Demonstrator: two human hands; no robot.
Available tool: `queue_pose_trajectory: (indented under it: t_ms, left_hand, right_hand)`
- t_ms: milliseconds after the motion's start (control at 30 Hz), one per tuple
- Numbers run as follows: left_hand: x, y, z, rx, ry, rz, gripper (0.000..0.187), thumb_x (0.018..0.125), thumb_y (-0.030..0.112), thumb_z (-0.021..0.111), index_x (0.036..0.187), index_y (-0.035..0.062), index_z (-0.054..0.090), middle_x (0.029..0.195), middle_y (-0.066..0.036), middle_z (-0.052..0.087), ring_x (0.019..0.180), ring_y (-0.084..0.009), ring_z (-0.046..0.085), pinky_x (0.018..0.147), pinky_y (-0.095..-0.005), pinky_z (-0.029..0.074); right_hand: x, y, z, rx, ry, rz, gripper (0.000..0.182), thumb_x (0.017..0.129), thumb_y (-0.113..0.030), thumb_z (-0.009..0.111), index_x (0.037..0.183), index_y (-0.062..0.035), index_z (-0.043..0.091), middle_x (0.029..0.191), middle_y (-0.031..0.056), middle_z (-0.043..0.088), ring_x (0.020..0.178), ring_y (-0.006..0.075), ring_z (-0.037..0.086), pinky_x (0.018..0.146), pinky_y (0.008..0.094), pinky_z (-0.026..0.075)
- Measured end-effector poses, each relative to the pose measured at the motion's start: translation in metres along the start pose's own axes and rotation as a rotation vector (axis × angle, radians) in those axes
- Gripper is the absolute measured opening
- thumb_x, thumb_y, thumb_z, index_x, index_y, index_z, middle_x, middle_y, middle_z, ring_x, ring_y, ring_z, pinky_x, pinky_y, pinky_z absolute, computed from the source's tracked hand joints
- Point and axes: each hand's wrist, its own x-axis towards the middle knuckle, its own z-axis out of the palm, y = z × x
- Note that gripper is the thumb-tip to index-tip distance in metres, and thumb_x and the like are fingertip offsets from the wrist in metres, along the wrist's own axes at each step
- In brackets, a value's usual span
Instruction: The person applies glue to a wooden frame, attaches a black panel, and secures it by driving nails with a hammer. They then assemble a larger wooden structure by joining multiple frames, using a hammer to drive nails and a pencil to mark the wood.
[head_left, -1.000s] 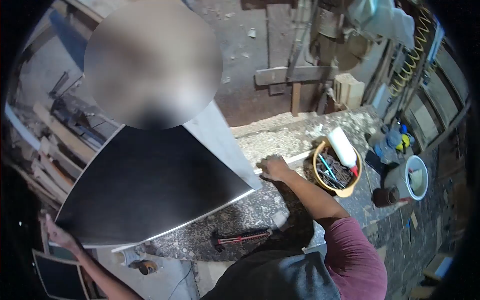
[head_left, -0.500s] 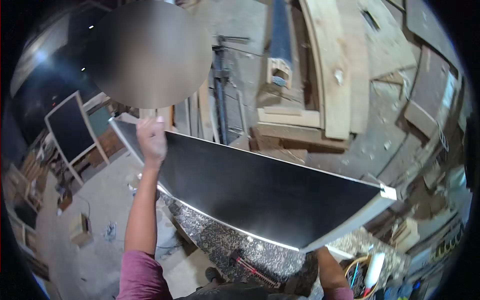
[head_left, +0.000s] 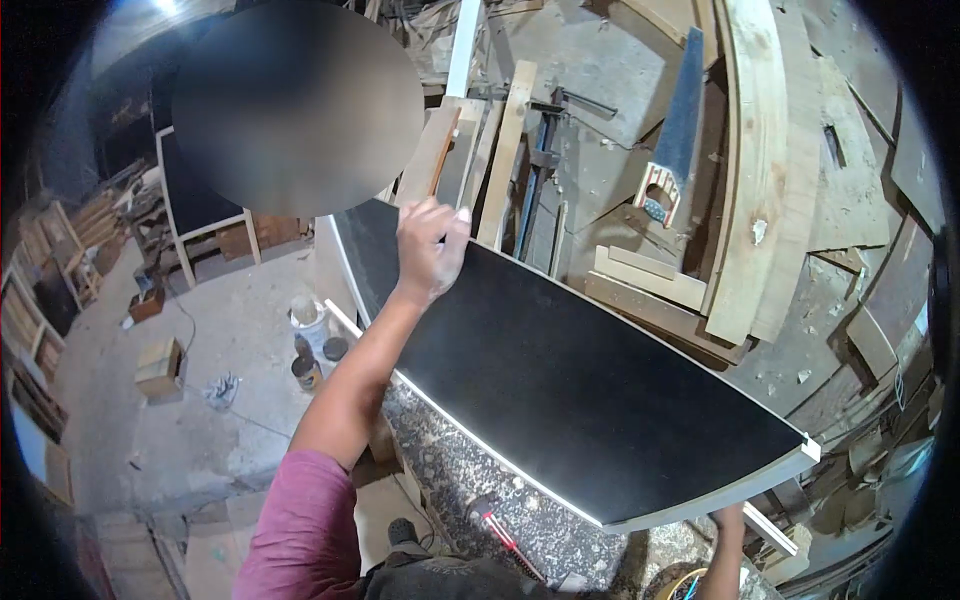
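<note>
A large black board (head_left: 580, 370) with thin white edges spans the middle of the view, raised and tilted over a speckled work surface (head_left: 450, 440). My left hand (head_left: 433, 250) is closed over its far edge, thumb and fingers wrapped round the rim. At the near right corner, my right hand (head_left: 728, 517) is up against the board's underside; the board hides its fingers. Close to that hand a white strip (head_left: 770, 527) sticks out from below the board. On the work surface by my body lies a tool with a red and black handle (head_left: 505, 540).
A handsaw (head_left: 680, 120) lies beyond the board, near long wooden planks (head_left: 760, 160) and a metal clamp (head_left: 540, 170). To the left on the floor are a wooden block (head_left: 159, 367), a bucket (head_left: 308, 320) and a can (head_left: 306, 372). Another black framed board (head_left: 200, 185) stands farther back.
The board has tipped flatter, its black face turned more upward, and it sits further right in view. Both hands have shifted right with it. The camera view has turned too.
</note>
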Motion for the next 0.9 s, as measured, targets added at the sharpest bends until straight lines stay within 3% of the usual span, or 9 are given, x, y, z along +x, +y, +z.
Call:
queue_pose_trajectory:
  t_ms: [33, 167, 200, 300, 367, 500, 600, 867, 900]
  left_hand:
    - [-0.001, -0.002, 0.000, 0.001, 0.002, 0.006, 0.035, 0.089, 0.017, 0.054, 0.059, 0.0020, 0.043, 0.056, -0.012, 0.038, 0.058, -0.0279, 0.039, 0.064, -0.0362, 0.029]
    - [-0.001, -0.004, -0.005, 0.028, -0.023, 0.029, 0.029, 0.086, 0.017, 0.058, 0.059, 0.0052, 0.054, 0.059, -0.007, 0.052, 0.060, -0.0258, 0.047, 0.063, -0.0372, 0.033]
    - [0.000, -0.001, -0.003, -0.020, 0.010, 0.033, 0.035, 0.088, 0.018, 0.055, 0.059, 0.0024, 0.045, 0.057, -0.011, 0.043, 0.058, -0.0270, 0.044, 0.065, -0.0370, 0.030]
    - [-0.001, -0.003, -0.003, -0.042, 0.005, 0.019, 0.034, 0.088, 0.017, 0.056, 0.059, 0.0023, 0.046, 0.057, -0.010, 0.045, 0.059, -0.0281, 0.044, 0.065, -0.0375, 0.032]
    - [0.001, -0.003, -0.002, -0.033, 0.025, 0.054, 0.032, 0.087, 0.016, 0.056, 0.059, 0.0022, 0.047, 0.058, -0.011, 0.047, 0.059, -0.0296, 0.045, 0.066, -0.0382, 0.033]
    - [0.000, -0.007, -0.002, 0.022, 0.001, 0.085, 0.029, 0.086, 0.016, 0.058, 0.059, 0.0052, 0.053, 0.059, -0.008, 0.052, 0.062, -0.0271, 0.048, 0.065, -0.0388, 0.034]
    - [0.002, -0.001, 0.000, -0.027, 0.003, 0.049, 0.033, 0.087, 0.015, 0.056, 0.060, 0.0019, 0.043, 0.058, -0.013, 0.041, 0.060, -0.0313, 0.043, 0.065, -0.0389, 0.032]
    - [0.004, -0.002, 0.002, -0.006, -0.016, 0.034, 0.032, 0.085, 0.014, 0.059, 0.057, 0.0042, 0.049, 0.057, -0.009, 0.047, 0.059, -0.0272, 0.046, 0.064, -0.0379, 0.032]
    - [0.005, -0.001, 0.002, -0.007, -0.013, 0.035, 0.032, 0.085, 0.014, 0.059, 0.057, 0.0042, 0.049, 0.057, -0.009, 0.047, 0.059, -0.0272, 0.046, 0.064, -0.0379, 0.032]
  right_hand:
    - [0.005, 0.003, -0.020, 0.012, 0.054, 0.032, 0.038, 0.093, -0.029, 0.051, 0.115, 0.0009, 0.059, 0.109, 0.0147, 0.063, 0.103, 0.0280, 0.061, 0.088, 0.0360, 0.048]
    - [0.012, 0.009, -0.113, 1.226, 0.073, 0.716, 0.027, 0.093, -0.026, 0.051, 0.094, -0.0017, 0.062, 0.083, 0.0021, 0.058, 0.074, 0.0102, 0.054, 0.065, 0.0239, 0.042]
    - [0.010, 0.012, -0.129, 1.162, 0.044, 0.681, 0.024, 0.094, -0.022, 0.051, 0.089, -0.0010, 0.061, 0.071, -0.0025, 0.053, 0.062, 0.0071, 0.049, 0.055, 0.0206, 0.037]
    - [0.009, 0.003, -0.156, 0.466, 0.370, 0.213, 0.017, 0.093, -0.011, 0.054, 0.095, 0.0055, 0.056, 0.069, -0.0020, 0.046, 0.064, 0.0049, 0.042, 0.055, 0.0212, 0.030]
    - [0.004, -0.007, -0.201, 0.498, 0.162, 0.428, 0.015, 0.093, -0.008, 0.054, 0.098, 0.0064, 0.054, 0.077, 0.0006, 0.049, 0.071, 0.0069, 0.044, 0.061, 0.0220, 0.034]
    - [0.003, -0.018, -0.211, 0.703, 0.463, 0.367, 0.013, 0.095, -0.011, 0.053, 0.099, 0.0015, 0.054, 0.077, -0.0013, 0.047, 0.069, 0.0072, 0.043, 0.062, 0.0208, 0.036]
    - [0.006, -0.028, -0.225, 0.682, 0.485, 0.412, 0.015, 0.095, -0.011, 0.053, 0.103, 0.0010, 0.055, 0.079, -0.0012, 0.049, 0.070, 0.0064, 0.044, 0.063, 0.0209, 0.037]
    - [0.029, -0.052, -0.242, 0.584, 0.628, 0.473, 0.021, 0.096, -0.014, 0.054, 0.109, 0.0011, 0.056, 0.084, -0.0013, 0.050, 0.076, 0.0056, 0.045, 0.066, 0.0204, 0.038]
    - [0.032, -0.058, -0.248, 0.521, 0.613, 0.516, 0.022, 0.095, -0.014, 0.055, 0.111, 0.0011, 0.056, 0.089, 0.0047, 0.053, 0.079, 0.0127, 0.050, 0.071, 0.0257, 0.041]
